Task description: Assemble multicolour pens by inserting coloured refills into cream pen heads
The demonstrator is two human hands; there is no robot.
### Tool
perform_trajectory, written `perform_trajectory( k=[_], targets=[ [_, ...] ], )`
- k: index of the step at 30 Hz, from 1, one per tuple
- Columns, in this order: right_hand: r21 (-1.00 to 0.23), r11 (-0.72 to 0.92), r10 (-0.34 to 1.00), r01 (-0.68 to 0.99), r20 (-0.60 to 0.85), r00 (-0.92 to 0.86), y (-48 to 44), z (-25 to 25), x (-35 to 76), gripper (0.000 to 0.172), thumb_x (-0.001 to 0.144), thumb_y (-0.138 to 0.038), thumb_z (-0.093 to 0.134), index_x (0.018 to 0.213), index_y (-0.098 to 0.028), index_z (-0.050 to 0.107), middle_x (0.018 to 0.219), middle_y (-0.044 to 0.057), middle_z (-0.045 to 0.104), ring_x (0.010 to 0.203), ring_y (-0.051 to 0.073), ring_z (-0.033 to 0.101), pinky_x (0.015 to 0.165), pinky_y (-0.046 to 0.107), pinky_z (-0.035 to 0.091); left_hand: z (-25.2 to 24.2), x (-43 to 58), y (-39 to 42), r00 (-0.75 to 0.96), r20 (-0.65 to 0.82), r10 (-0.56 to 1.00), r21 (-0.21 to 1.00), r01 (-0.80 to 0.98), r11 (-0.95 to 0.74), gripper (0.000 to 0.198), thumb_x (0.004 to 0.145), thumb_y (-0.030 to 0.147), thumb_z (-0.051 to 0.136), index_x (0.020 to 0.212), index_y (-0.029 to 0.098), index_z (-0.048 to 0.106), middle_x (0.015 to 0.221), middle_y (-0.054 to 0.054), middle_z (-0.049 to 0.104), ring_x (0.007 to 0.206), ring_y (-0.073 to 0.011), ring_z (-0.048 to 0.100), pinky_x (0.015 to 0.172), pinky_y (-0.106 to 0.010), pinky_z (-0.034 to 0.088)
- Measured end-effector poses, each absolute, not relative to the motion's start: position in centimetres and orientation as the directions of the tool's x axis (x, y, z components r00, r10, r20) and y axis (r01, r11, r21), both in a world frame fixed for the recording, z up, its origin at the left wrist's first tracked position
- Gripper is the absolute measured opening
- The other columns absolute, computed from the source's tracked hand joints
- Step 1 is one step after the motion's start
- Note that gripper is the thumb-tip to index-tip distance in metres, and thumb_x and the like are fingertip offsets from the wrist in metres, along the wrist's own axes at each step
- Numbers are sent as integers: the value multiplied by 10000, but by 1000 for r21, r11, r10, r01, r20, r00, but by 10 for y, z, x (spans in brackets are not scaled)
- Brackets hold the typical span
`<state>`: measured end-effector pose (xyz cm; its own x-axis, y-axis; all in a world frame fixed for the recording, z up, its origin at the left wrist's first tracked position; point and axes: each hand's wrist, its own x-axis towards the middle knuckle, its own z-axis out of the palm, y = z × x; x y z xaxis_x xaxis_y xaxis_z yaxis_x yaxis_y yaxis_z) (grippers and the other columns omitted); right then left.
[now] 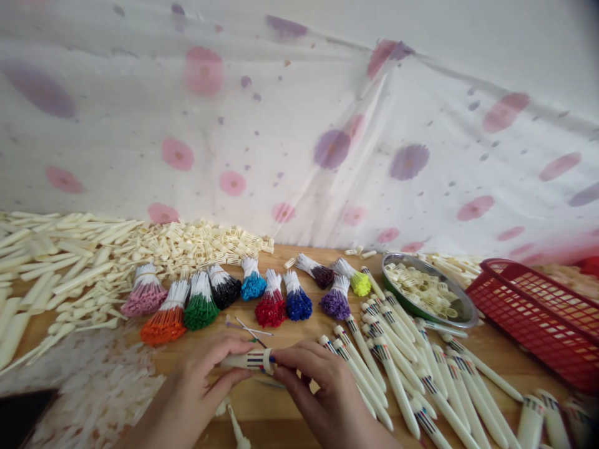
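Left hand (pixel 199 377), right hand (pixel 327 386): fingers (pixel 299 358) of both gripping one pen (pixel 256 360); ten refill bundles (pixel 298 304) beyond.

Flower-printed sheeting (pixel 281 106) drapes a pale wall (pixel 496 31) — wooden tabletop (pixel 276 415) below.

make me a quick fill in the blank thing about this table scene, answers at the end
1. The striped pen is held between the left hand and the ____ hand.
2. Between the pink bundle and the green bundle lies the ____ bundle.
3. The openwork basket is coloured ____.
4. In the picture, the bowl stands to the ____ of the basket.

Missing words: right; orange; red; left
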<state>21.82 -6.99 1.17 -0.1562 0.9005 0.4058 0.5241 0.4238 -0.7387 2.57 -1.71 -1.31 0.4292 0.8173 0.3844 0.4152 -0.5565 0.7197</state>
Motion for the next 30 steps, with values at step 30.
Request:
perform_trajectory(
  k=[30],
  targets=[
    [-740,429,892,518,439,-112,-67,4,214,185,818,-144,524,786,-160,706,636,43,620,573,130,556,518,216,402,-12,30,-21,411,436,800,693,413,-591,233,727,128,629,879,303,650,873,52,732,817,-139,692,730,-192,546]
  ],
)
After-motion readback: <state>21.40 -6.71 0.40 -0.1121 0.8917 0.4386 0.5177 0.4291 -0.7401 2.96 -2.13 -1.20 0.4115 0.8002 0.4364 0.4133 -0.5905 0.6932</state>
